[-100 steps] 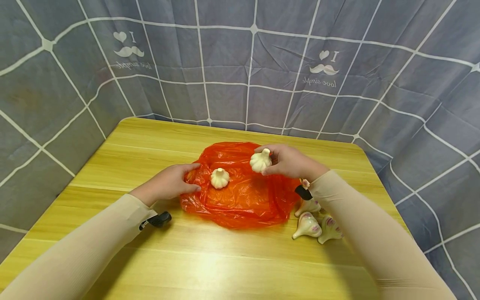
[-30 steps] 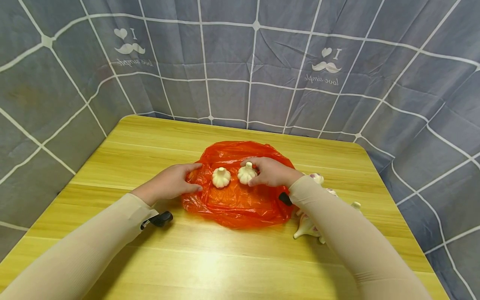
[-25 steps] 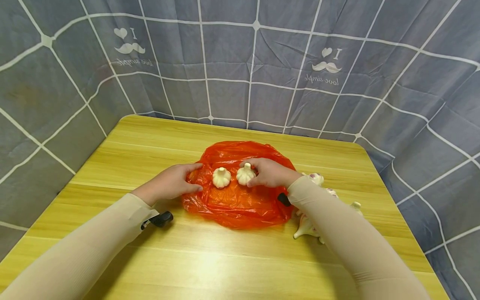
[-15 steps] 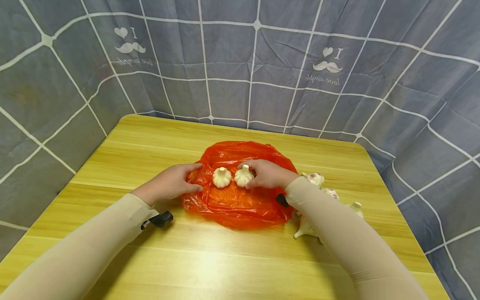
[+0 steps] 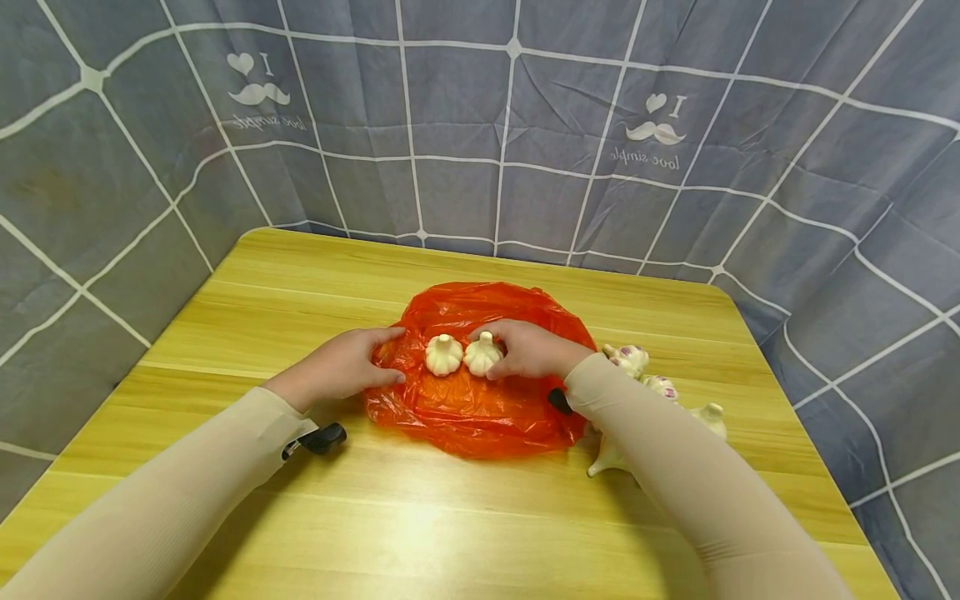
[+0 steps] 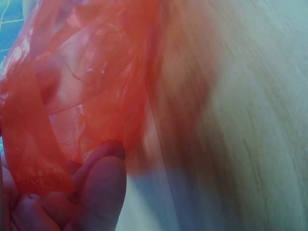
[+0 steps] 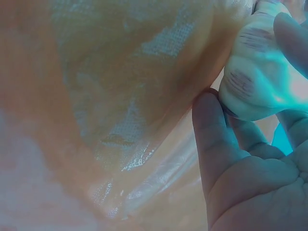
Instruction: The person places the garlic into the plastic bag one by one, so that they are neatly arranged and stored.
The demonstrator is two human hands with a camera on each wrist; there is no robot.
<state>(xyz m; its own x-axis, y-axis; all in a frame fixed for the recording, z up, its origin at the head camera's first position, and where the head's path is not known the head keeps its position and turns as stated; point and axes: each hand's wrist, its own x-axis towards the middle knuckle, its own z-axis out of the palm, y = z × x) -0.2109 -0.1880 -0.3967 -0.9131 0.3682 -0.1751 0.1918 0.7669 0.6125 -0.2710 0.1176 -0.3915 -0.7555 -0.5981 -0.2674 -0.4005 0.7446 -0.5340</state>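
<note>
A red plastic bag (image 5: 480,417) lies spread on the table in the head view. My left hand (image 5: 341,364) grips its left edge; in the left wrist view, red film runs in among the curled fingers (image 6: 103,192). Over the bag, my right hand (image 5: 532,350) holds a garlic bulb (image 5: 482,355) between thumb and fingers, stem up. Another garlic bulb (image 5: 443,356) stands just left of it on the bag. Purple streaks mark the held bulb in the right wrist view, where the fingertips touch its sides.
Several more garlic bulbs (image 5: 628,359) lie right of the bag, partly hidden under the right forearm. The wooden table (image 5: 420,525) is backed by a grey checked curtain (image 5: 457,108). Black wrist devices (image 5: 322,438) sit at both cuffs.
My right hand has lowered the garlic bulb from the bag's right side and edged it left, close beside the other bulb. The left hand has stayed at the bag's edge.
</note>
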